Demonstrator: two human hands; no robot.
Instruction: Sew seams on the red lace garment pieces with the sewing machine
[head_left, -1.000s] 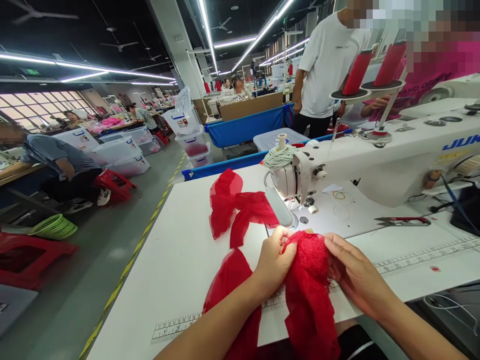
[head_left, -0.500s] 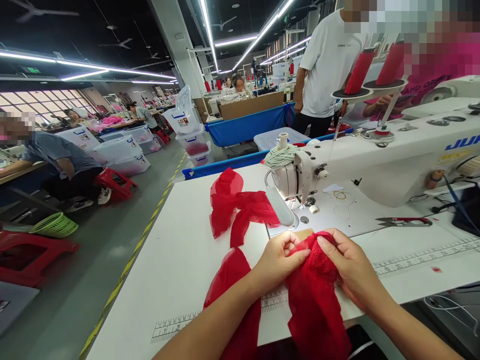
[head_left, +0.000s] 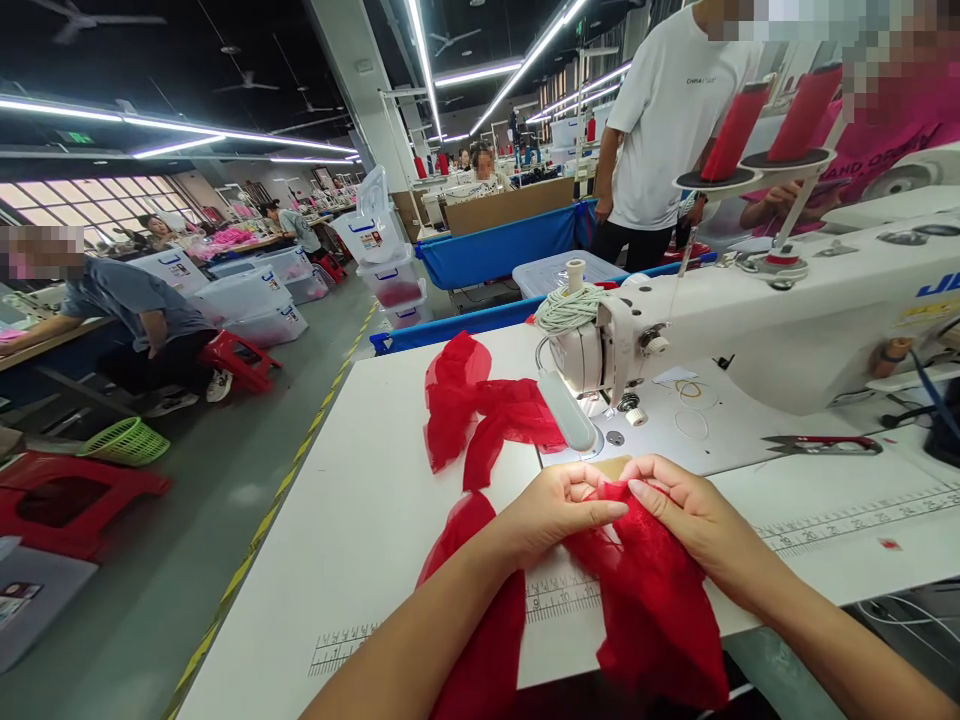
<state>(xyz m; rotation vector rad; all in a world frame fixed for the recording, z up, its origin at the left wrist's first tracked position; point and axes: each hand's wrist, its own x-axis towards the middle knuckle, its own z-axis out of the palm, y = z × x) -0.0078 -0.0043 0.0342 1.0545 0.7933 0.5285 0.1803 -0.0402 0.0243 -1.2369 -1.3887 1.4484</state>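
Between my hands hangs a piece of sheer red fabric (head_left: 660, 600), its lower part draping over the table's front edge. My left hand (head_left: 559, 510) pinches its upper edge between thumb and fingers. Close beside it, my right hand (head_left: 682, 505) grips the same edge, thumb on top. Both hands are just in front of the sewing machine (head_left: 585, 345). More sheer red fabric (head_left: 457, 400) lies on the table left of the machine's needle area, and a strip of it runs down under my left forearm.
Thread snips (head_left: 821, 445) lie on the table (head_left: 337, 500) to the right. A printed ruler scale (head_left: 555, 600) runs along the front. Red thread cones (head_left: 735, 130) stand above the machine. A person in a white shirt (head_left: 667, 120) stands behind it. Plastic bins (head_left: 390, 280) are stacked beyond.
My hands have drawn closer together along the fabric's edge. The hanging fabric has swung right and spread out. The view has shifted slightly.
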